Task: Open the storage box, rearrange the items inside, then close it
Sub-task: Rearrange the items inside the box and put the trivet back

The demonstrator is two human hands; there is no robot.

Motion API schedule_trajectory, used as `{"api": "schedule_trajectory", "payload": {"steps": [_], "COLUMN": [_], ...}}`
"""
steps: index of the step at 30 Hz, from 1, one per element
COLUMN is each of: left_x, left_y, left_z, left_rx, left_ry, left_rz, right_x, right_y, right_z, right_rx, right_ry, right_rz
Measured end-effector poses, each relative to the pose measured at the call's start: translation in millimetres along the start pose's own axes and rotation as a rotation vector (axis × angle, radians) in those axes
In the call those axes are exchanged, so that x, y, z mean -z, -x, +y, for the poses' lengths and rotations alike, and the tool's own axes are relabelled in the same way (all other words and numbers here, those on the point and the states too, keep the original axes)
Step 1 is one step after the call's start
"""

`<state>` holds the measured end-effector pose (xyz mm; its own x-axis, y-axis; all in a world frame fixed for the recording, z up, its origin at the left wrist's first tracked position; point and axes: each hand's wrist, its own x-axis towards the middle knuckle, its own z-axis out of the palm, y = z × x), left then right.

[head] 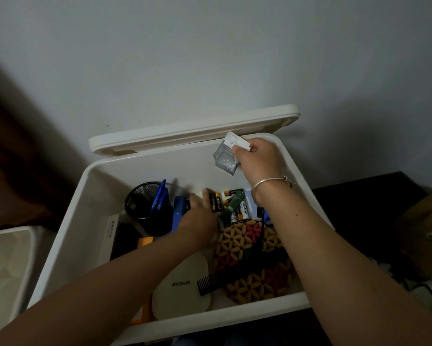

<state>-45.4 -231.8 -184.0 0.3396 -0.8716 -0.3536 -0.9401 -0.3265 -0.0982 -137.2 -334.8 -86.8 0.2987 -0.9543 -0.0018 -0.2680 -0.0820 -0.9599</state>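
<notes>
The white storage box (85, 208) stands open against the wall, its lid (192, 131) tipped up along its back edge. Inside it, a black mesh cup (145, 216) holding blue pens (160, 198) stands back left, and a beaded mat (247, 258) lies front right. At its middle, the left hand (200, 218) has its fingers curled round a battery pack (216, 202). Above its back right corner, the right hand (257, 158) pinches a silver packet (224, 161).

the left hand (200, 218) is blurred at its fingertips and half hides a blue object (178, 217); the sachet (225, 163) print is too small to read.
</notes>
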Motion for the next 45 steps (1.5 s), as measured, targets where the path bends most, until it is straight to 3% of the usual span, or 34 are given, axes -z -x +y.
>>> {"api": "schedule_trajectory", "payload": {"steps": [3,7,11,17,21,25,35,42,45], "left_x": [0,7,15,24,17,1,-10,4,22], "left_y": [2,6,14,38,52,46,37,41,56], "left_z": [0,-7,-10,-24,-41,-47,-50,-43,-49], "left_rx": [-0.047,0.014,0.037,0.149,0.212,0.211,0.268,0.221,0.194], "left_ry": [-0.021,0.179,0.122,-0.034,-0.064,0.101,0.377,0.327,0.218], "left_rz": [-0.004,-0.023,-0.019,0.127,-0.021,-0.099,0.04,-0.018,0.109], "right_x": [1,1,2,2,2,3,2,2,1], "right_y": [0,0,1,2,4,5,6,6,7], "right_z": [0,-1,-2,-3,-4,-3,-3,-4,-5], "right_rx": [0.007,0.005,0.002,0.005,0.005,0.002,-0.001,0.004,-0.005], "right_ry": [0.022,0.041,0.047,0.044,0.065,0.083,0.092,0.083,0.071], "right_rz": [0.001,0.004,0.004,0.001,-0.005,-0.011,0.008,0.006,0.001]}}
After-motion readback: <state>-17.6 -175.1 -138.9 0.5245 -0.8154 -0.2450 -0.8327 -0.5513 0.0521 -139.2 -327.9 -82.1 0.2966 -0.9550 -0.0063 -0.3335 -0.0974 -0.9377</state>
